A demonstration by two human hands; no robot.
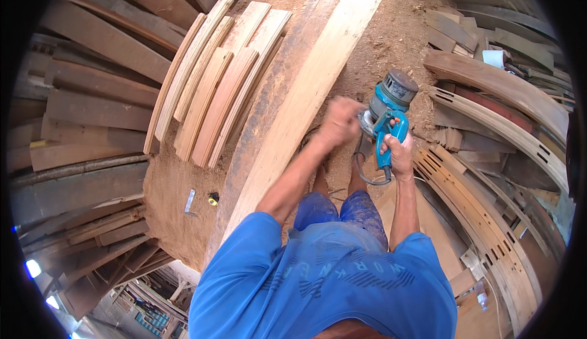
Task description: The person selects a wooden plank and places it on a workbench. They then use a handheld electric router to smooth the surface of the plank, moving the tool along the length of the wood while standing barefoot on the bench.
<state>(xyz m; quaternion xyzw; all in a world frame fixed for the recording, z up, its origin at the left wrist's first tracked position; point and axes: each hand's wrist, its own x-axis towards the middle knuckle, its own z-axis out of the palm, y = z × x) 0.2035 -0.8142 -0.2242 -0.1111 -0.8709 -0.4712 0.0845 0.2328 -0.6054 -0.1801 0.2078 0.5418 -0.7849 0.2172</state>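
Observation:
A teal and dark-grey router (380, 101) with a loop handle and a black cord is held tilted in front of my body. My right hand (399, 154) is wrapped round its teal handle. Close to the router's metal base is my left hand (341, 121), blurred by motion; its fingers are smeared, and whether they touch the base is unclear. A long pale wooden plank (306, 100) runs diagonally just left of my left hand, beside a darker, rough-faced beam (257, 122).
Several curved, moulded wooden pieces (225, 82) lie left of the beam on sawdust (177, 210). A tape measure (213, 199) is on the sawdust. Slotted curved timbers (477, 201) fill the right side. Stacked boards (98, 119) line the left.

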